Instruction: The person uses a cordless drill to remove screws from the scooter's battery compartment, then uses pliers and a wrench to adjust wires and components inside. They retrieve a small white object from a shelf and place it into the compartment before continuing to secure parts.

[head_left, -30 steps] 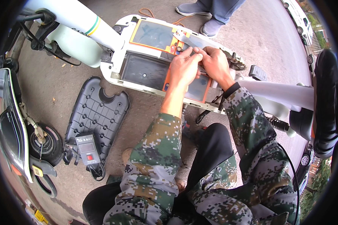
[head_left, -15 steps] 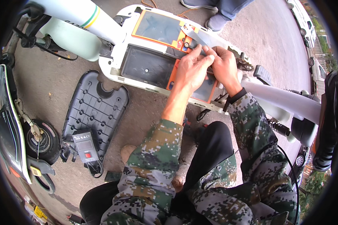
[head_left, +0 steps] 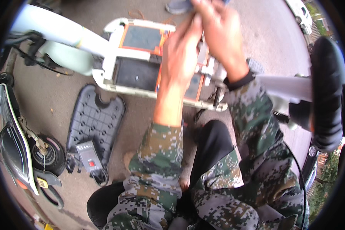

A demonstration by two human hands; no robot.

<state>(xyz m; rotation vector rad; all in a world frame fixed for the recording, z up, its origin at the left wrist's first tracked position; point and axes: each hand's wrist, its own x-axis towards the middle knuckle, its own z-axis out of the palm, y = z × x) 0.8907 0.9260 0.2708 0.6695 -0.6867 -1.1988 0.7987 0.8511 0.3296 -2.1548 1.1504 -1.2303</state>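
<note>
My left hand [head_left: 182, 53] and my right hand [head_left: 223, 36] are raised over the open deck of an electric scooter [head_left: 110, 67], their fingertips meeting in a pinch. Both are closed, but motion blur and the fingers themselves hide whatever is between them. Below them the deck shows a battery [head_left: 143, 38] with a dark grey top and an orange frame. Another orange-framed battery [head_left: 194, 86] is partly covered by my left hand. Beside it lies a black rectangular tray [head_left: 136, 74] with a small bright spot in its bottom.
A black plastic floor panel [head_left: 94, 119] lies on the ground to the left, with a grey boxy device [head_left: 87, 153] with a red button on it. Another scooter [head_left: 13, 142] stands at far left. A person's shoe [head_left: 179, 6] shows beyond the deck; a black seat [head_left: 326, 96] is at right.
Both hands have risen from the battery connectors, farther up in the picture and closer to the camera, still together. The whole view has shifted, with the deck now farther left and lower.
</note>
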